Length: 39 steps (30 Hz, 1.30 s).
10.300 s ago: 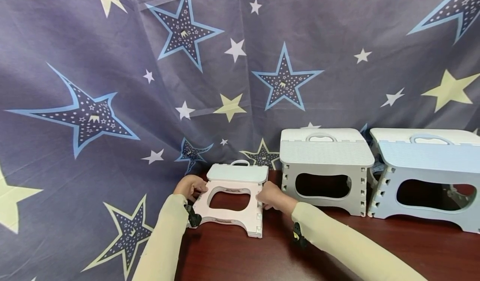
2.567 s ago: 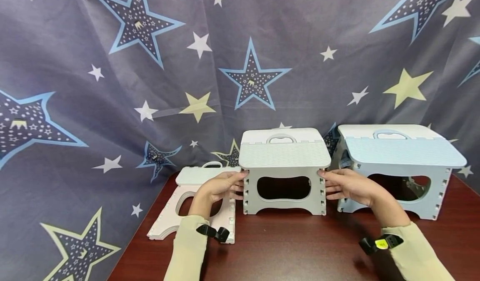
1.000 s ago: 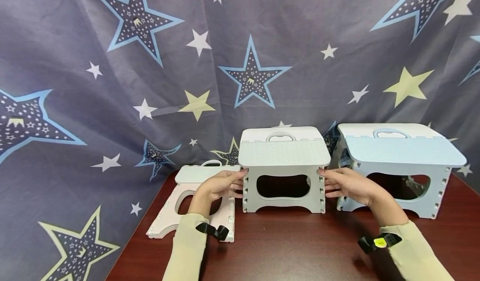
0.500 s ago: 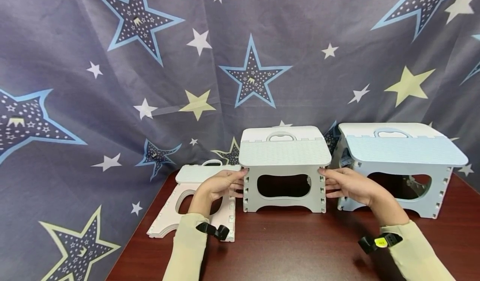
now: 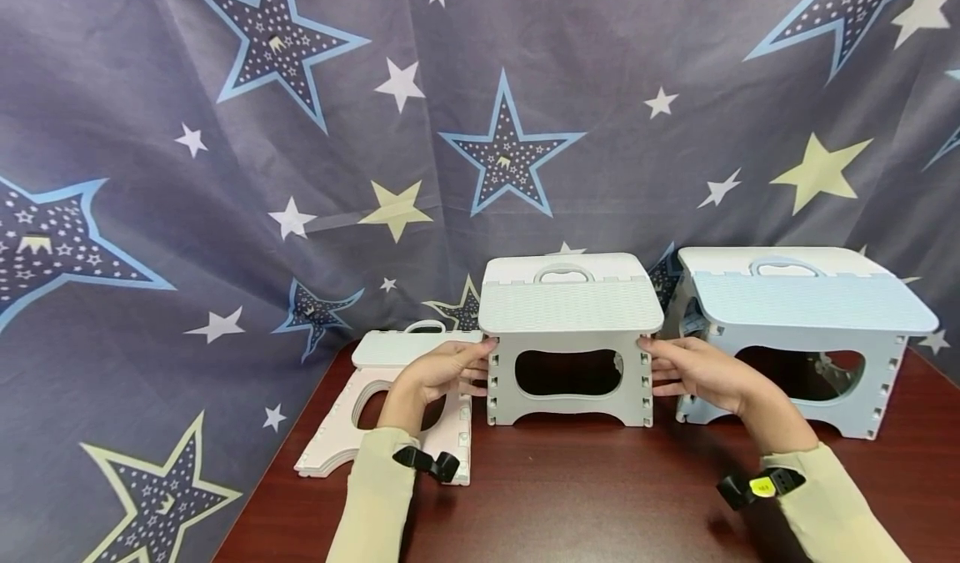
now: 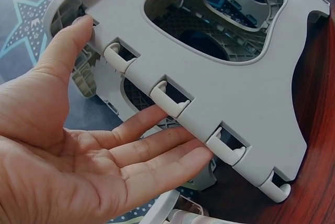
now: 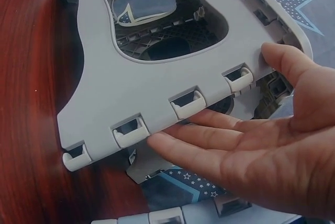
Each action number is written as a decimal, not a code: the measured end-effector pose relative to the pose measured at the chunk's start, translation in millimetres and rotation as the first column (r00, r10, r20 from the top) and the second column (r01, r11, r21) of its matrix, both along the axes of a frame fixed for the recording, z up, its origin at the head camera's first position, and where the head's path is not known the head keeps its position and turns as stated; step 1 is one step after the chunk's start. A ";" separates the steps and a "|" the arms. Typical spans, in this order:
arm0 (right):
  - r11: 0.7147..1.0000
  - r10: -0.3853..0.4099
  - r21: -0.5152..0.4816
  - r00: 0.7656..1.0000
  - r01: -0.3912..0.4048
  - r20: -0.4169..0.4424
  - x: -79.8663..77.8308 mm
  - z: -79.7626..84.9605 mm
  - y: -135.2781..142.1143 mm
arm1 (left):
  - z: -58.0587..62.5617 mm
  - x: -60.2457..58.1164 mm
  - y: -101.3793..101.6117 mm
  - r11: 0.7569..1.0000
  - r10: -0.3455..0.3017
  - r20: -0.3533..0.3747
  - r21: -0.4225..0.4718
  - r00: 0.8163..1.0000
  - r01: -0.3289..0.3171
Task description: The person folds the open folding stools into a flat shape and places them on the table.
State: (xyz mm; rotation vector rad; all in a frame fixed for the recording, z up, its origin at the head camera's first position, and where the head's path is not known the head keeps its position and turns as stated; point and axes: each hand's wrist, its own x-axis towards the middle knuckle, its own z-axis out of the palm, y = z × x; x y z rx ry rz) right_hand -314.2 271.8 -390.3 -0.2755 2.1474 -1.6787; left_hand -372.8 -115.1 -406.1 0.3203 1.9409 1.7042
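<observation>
A grey folding stool [image 5: 566, 306] with a white back half on its top stands unfolded in the middle of the head view. My left hand [image 5: 431, 375] holds its left edge, and my right hand [image 5: 705, 373] holds its right edge. In the left wrist view the left thumb touches the front of the grey leg panel [image 6: 220, 85], while the long fingers reach behind the hinged edge. The right wrist view has a mirrored hold, thumb in front and fairly straight fingers along and behind the edge. Some fingertips are hidden behind the panel.
Left of it, a pink and white folding stool [image 5: 341, 425] lies folded flat, partly covered by my left arm. A blue and white folding stool [image 5: 810, 300] stands unfolded at right. All rest on a dark red-brown table [image 5: 585, 505] before a star-patterned curtain [image 5: 615, 62].
About ten seconds ago both hands were at the sides of the pink stool; now they hold the grey one. The head view has turned right. Over the last seconds the hands have stayed still.
</observation>
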 end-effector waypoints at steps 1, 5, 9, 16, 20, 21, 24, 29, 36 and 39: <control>1.000 -0.002 -0.001 1.000 0.002 0.001 -0.1 -0.1 0.0 | -0.2 -0.1 -0.2 1.000 0.002 0.004 0.000 1.000 -0.002; 1.000 0.004 0.000 1.000 -0.004 -0.004 -0.1 0.3 0.0 | -0.4 0.3 -0.4 1.000 0.002 0.003 0.001 1.000 -0.002; 1.000 0.005 0.002 1.000 -0.005 -0.005 -0.6 0.4 -0.2 | 0.1 1.2 -0.6 1.000 0.000 -0.007 0.009 1.000 0.000; 1.000 -0.003 0.004 1.000 0.003 0.002 -1.8 -1.0 -0.5 | -1.5 1.5 -1.7 1.000 0.000 0.002 0.027 1.000 0.000; 1.000 -0.003 0.003 1.000 0.004 -0.003 -1.8 -1.7 -0.2 | -2.8 2.0 -1.9 0.999 -0.013 -0.008 0.029 1.000 0.014; 1.000 -0.004 0.002 1.000 0.004 -0.005 -1.8 -1.8 0.0 | -2.8 2.1 -1.7 0.999 -0.016 -0.010 0.029 1.000 0.016; 1.000 -0.002 0.001 1.000 0.002 -0.011 -1.5 -1.8 0.8 | -2.2 2.2 -0.8 1.000 -0.022 -0.018 0.022 1.000 0.022; 1.000 0.002 0.007 1.000 -0.002 -0.021 -1.0 -1.4 2.0 | -0.8 1.6 0.3 0.999 -0.031 -0.028 0.010 0.999 0.031; 1.000 0.004 0.011 1.000 -0.003 -0.024 -1.3 -2.5 2.1 | -1.9 1.1 -1.0 0.999 -0.044 -0.031 0.017 0.999 0.045; 1.000 0.007 0.009 1.000 -0.006 -0.026 -1.9 -2.7 2.0 | -1.9 0.4 -2.0 0.998 -0.052 -0.034 0.027 0.998 0.053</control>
